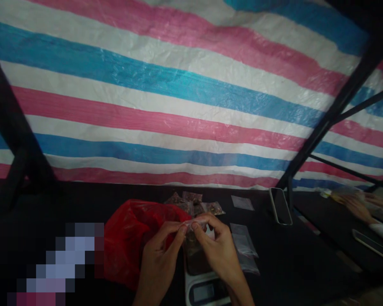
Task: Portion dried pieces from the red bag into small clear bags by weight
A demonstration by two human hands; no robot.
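Between my two hands is a small clear zip bag (194,239), its top edge pinched in the fingertips above a digital scale (204,278). My left hand (163,250) is closed on the bag's left corner, thumb against forefinger. My right hand (215,242) grips the opposite side, thumb pressed on the rim. Something brownish shows through the plastic, too dim to name. Left of the hands sits a red plastic bag (123,238), its mouth partly behind my left hand. Several filled zip bags (213,208) lie behind the hands.
Flat clear bags (242,240) lie right of the scale, with another flat bag (242,202) farther back. A phone (281,206) leans near a dark metal post (325,123). At far right, another person's hands (359,206) work near a second phone (373,245). Striped sheeting (178,85) hangs behind.
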